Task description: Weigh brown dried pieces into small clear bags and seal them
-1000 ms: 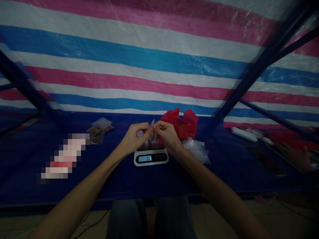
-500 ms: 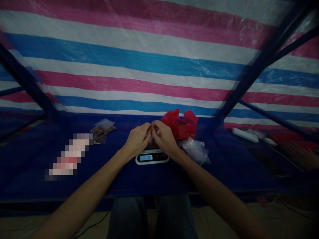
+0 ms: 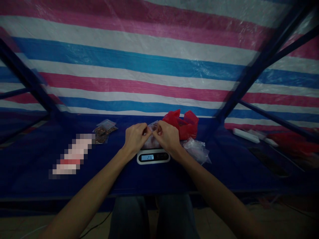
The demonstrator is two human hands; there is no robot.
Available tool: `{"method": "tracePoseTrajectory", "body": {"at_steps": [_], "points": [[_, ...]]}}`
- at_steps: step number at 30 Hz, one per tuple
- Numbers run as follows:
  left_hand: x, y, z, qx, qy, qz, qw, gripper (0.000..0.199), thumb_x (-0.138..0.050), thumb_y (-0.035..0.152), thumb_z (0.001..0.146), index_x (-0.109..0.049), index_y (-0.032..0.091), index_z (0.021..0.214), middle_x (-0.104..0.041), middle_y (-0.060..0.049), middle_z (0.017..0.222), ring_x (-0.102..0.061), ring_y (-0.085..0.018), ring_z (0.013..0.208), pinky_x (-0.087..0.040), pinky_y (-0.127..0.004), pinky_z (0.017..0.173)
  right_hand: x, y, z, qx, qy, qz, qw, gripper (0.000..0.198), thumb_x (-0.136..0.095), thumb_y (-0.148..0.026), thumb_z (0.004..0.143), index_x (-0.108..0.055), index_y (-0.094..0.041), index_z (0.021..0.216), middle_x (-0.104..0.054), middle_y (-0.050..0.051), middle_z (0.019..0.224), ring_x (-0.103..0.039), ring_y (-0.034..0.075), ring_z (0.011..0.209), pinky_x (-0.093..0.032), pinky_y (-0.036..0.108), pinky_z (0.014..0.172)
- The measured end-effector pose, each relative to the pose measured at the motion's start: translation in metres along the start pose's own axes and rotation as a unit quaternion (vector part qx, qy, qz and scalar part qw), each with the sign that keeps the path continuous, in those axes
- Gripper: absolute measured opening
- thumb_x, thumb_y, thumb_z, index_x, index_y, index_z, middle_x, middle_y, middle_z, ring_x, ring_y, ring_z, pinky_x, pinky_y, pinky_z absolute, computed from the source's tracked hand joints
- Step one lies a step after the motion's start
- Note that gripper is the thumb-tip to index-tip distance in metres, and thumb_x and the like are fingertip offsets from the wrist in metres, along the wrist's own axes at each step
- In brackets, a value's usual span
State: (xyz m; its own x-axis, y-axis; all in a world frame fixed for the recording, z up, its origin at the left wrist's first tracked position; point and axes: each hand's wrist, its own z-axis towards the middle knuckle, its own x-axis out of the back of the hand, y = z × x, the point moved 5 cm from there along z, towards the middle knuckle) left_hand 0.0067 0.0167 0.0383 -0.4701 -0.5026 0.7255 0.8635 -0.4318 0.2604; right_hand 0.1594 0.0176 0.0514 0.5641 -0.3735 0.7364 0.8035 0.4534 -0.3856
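Observation:
A see-through plastic bag (image 3: 152, 142) is pinched along its top between my two hands, over a small white-and-black digital scale (image 3: 153, 157). My left hand (image 3: 136, 135) has its thumb and fingertips closed on the bag's left side. On the right side, my right hand (image 3: 168, 135) grips the top edge in the same way. The bag's lower part seems to rest on the scale, and its contents are hard to make out. Lit digits show on the scale's display.
A red plastic bag (image 3: 188, 127) stands open behind my right hand, with see-through plastic bags (image 3: 196, 151) before it. Filled zip bags (image 3: 103, 132) lie at left beside a pixelated patch. At far right are a white object (image 3: 245, 135) and a dark flat object (image 3: 267, 161).
My hands have moved slightly apart, so more of the plastic bag shows between them. The scale's display has gone from 0.0 to a higher reading.

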Motion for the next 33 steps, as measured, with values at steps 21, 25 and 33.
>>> {"method": "tracePoseTrajectory", "body": {"at_steps": [21,25,33], "points": [[-0.003,-0.003,-0.003,0.059,0.015,-0.169,0.984,0.012,-0.063,0.027,0.085,-0.073,0.021,0.086,-0.075,-0.003,0.078,-0.067,-0.019,0.072,-0.045,-0.028,0.069,0.003,0.005,-0.001,-0.049,0.062,0.122,0.989,0.013,-0.058,-0.015,0.080,-0.056,-0.024,0.090,-0.058,-0.002,0.082,-0.054,0.017,0.070,-0.038,0.030,0.067],[0.001,-0.015,0.002,0.133,0.049,-0.291,0.946,0.013,-0.063,0.026,0.082,-0.063,0.019,0.070,-0.072,-0.002,0.075,-0.064,-0.017,0.065,-0.048,-0.028,0.065,0.001,0.009,-0.002,-0.038,0.069,0.195,0.978,0.014,-0.061,-0.032,0.090,-0.058,-0.023,0.099,-0.057,-0.001,0.084,-0.055,0.017,0.073,-0.042,0.030,0.069],[-0.008,-0.021,0.008,0.233,0.031,-0.604,0.762,0.029,-0.068,0.041,0.083,-0.057,0.017,0.071,-0.062,0.002,0.067,-0.059,-0.012,0.052,-0.052,-0.025,0.053,-0.041,0.021,0.000,-0.175,-0.079,0.548,0.814,0.055,-0.065,-0.063,0.085,-0.057,-0.020,0.118,-0.067,0.003,0.093,-0.063,0.015,0.059,-0.042,0.024,0.043]]}}
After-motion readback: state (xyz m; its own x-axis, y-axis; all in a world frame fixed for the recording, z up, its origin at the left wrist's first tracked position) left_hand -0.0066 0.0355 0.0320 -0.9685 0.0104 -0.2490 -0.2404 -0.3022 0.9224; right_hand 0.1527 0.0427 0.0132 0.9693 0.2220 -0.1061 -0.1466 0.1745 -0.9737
